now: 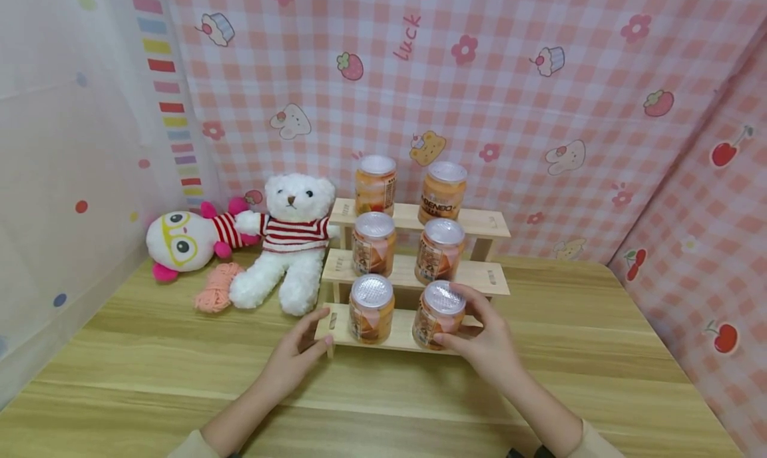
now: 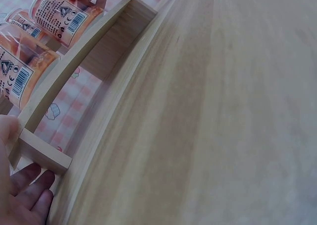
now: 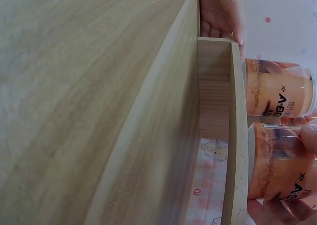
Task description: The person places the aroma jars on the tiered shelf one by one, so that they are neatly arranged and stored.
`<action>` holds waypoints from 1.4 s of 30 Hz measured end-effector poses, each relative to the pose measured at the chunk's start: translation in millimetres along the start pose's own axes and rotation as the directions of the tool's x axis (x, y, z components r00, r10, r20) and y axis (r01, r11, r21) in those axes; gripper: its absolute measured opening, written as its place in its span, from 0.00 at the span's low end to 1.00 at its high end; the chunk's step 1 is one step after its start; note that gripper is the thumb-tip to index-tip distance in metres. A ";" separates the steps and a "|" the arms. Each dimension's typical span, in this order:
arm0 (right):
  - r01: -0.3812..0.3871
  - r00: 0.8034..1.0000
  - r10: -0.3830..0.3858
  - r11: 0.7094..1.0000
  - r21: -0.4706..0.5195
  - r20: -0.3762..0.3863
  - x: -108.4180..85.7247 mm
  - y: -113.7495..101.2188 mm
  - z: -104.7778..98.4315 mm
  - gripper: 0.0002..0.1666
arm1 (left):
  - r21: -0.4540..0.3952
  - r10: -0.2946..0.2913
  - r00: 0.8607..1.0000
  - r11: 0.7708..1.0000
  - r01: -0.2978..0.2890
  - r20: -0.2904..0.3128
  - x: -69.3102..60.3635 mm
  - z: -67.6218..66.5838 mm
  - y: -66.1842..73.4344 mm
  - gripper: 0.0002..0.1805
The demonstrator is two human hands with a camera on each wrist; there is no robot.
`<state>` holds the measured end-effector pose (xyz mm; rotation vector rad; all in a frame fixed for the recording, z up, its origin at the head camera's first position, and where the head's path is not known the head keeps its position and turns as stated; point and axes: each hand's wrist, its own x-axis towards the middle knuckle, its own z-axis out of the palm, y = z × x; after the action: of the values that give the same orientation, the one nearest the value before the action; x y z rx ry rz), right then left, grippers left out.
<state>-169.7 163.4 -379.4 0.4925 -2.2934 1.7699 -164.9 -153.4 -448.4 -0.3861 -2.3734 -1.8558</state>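
A three-step wooden rack (image 1: 403,338) carries clear cans with orange labels and pale lids, two on each step. My right hand (image 1: 488,341) holds the lower right can (image 1: 430,318) between thumb and fingers; that can stands on the bottom step. To its left on the same step is another can (image 1: 371,321), apart from both hands. My left hand (image 1: 293,355) grips the left end of the bottom step. In the left wrist view its thumb lies at the plank's edge, with the fingers (image 2: 32,197) below, by the rack's leg (image 2: 44,153).
Left of the rack sits a white teddy bear (image 1: 293,235) in a striped sweater. Beside it are a pink-and-white plush toy (image 1: 186,241) and a peach yarn bundle (image 1: 218,288). A checked curtain (image 1: 539,145) hangs behind the wooden table (image 1: 569,351).
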 end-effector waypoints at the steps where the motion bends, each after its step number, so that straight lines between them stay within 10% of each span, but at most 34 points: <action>1: 0.001 1.000 -0.001 1.000 -0.003 0.000 0.0 0.3 -0.1 0.46 | 0.000 0.000 1.000 1.000 0.000 0.000 -0.1 0.0 0.1 0.27; 26: 0.088 0.994 -0.080 0.990 -0.112 0.076 -0.6 0.7 -6.3 0.47 | 0.005 -0.002 1.000 1.000 0.002 0.002 -0.1 0.8 -1.4 0.27; 42: 0.225 0.974 -0.221 0.941 -0.255 0.045 -11.9 0.6 -45.9 0.33 | -0.009 -0.034 0.999 0.999 0.034 0.030 2.2 -3.2 2.9 0.29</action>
<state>-160.9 209.4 -372.1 0.6872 -2.3268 1.3436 -166.5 -155.6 -444.3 -0.3798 -2.4062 -1.8892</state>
